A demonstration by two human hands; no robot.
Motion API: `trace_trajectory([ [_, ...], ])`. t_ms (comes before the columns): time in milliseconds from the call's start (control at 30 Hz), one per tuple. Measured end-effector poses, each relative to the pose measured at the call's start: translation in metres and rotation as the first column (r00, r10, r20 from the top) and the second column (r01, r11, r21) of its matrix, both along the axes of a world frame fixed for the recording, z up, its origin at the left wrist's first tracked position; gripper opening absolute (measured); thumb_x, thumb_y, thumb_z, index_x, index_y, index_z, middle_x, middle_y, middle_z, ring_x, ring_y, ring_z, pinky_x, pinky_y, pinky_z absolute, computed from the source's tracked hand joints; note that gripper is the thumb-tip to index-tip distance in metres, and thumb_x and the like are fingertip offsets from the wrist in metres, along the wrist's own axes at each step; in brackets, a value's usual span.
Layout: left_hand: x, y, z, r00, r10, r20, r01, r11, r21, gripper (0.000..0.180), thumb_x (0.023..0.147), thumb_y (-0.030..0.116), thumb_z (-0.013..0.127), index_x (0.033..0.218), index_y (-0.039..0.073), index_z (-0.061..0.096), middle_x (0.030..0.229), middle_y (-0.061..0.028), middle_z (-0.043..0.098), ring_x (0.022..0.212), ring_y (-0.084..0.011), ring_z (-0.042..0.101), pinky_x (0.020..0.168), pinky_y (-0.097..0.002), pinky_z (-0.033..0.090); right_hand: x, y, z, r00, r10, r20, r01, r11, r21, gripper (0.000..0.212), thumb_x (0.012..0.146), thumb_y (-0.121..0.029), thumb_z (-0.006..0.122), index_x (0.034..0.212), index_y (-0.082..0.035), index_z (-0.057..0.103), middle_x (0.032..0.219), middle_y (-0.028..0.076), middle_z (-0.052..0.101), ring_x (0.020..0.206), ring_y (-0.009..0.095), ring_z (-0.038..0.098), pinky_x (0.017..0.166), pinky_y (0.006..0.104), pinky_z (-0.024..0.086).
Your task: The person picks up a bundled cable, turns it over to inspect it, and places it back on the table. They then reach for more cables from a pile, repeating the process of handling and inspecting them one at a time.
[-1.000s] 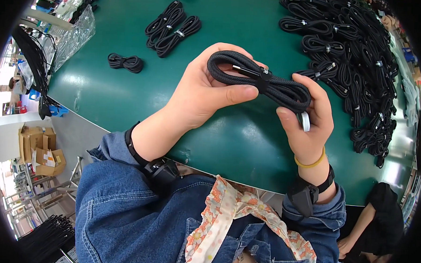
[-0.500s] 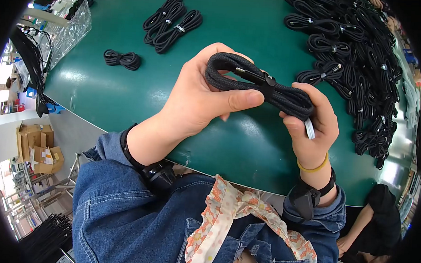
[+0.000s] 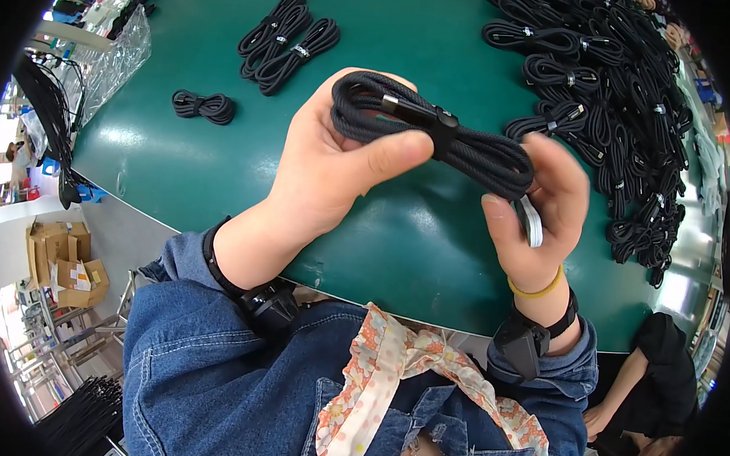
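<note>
A coiled black braided cable [image 3: 490, 158], bound at its middle by a black strap, is raised above the green table. My left hand [image 3: 323, 157] is closed around its left loop, thumb pressed on the front near the strap. A metal-tipped plug [image 3: 403, 109] lies along the coil beside that thumb. At the right end of the coil is my right hand [image 3: 549, 212], its fingers curled and slightly blurred, the thumb apart from the cable. A narrow white strip [image 3: 531, 222] is tucked in that hand's palm; its far end is hidden.
A large pile of bundled black cables [image 3: 622, 133] covers the table's right side. Several more bundles [image 3: 279, 45] lie at the far left, one small bundle [image 3: 203, 107] nearer. Clear plastic film [image 3: 124, 58] hangs at the left edge. Another person's arm [image 3: 623, 390] shows at lower right.
The coil and my left hand have shifted slightly left and up in view. My right thumb and fingers have loosened from the coil's right end; the white strip stays in that hand.
</note>
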State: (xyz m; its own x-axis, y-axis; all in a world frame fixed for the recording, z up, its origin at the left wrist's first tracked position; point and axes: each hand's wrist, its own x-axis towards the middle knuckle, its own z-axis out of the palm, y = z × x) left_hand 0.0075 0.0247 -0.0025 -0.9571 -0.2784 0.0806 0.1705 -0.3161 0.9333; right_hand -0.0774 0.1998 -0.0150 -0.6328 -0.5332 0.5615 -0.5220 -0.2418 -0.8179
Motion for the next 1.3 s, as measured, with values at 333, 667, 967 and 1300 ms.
trace_trajectory([
  [333,-0.006,0.005,0.0,0.981,-0.172,0.094,0.172,0.985,0.0,0.042,0.086,0.04,0.042,0.092,0.001,0.053,0.068,-0.0093,0.058,0.05,-0.0089,0.045,0.048,-0.0186,0.036,-0.005,0.008,0.006,0.798,0.057,0.6,-0.055,0.998,-0.021,0.022,0.083,-0.021,0.052,0.079,0.001,0.053,0.059,0.004,0.051,0.048,0.007,0.046,0.042,0.0176,0.034],
  [667,-0.007,0.0,0.0,0.95,-0.232,0.211,0.211,0.971,0.117,0.052,0.087,0.048,0.031,0.08,0.002,0.054,0.066,-0.01,0.057,0.05,-0.0122,0.046,0.049,-0.0216,0.038,-0.002,-0.002,0.009,0.767,0.004,0.642,-0.076,0.994,0.084,0.042,0.086,-0.042,0.039,0.075,-0.003,0.048,0.05,0.003,0.045,0.04,0.008,0.036,0.039,0.0189,0.027],
  [967,-0.008,0.002,0.003,0.969,-0.166,0.183,0.181,0.981,-0.068,0.045,0.087,0.044,0.033,0.086,0.002,0.049,0.075,-0.0095,0.056,0.063,-0.0127,0.053,0.05,-0.0223,0.039,-0.005,-0.001,0.006,0.698,0.098,0.71,-0.043,0.995,-0.095,0.025,0.083,-0.025,0.053,0.083,0.0,0.053,0.067,0.005,0.053,0.051,0.008,0.051,0.039,0.016,0.034],
  [1300,-0.007,0.001,0.0,0.975,-0.171,0.141,0.183,0.98,-0.079,0.043,0.085,0.042,0.038,0.087,0.001,0.049,0.077,-0.0102,0.056,0.063,-0.0131,0.054,0.052,-0.022,0.039,-0.008,0.002,0.004,0.695,0.127,0.708,-0.073,0.992,-0.106,0.024,0.083,-0.024,0.053,0.084,0.0,0.054,0.07,0.004,0.052,0.053,0.009,0.052,0.039,0.0161,0.034],
])
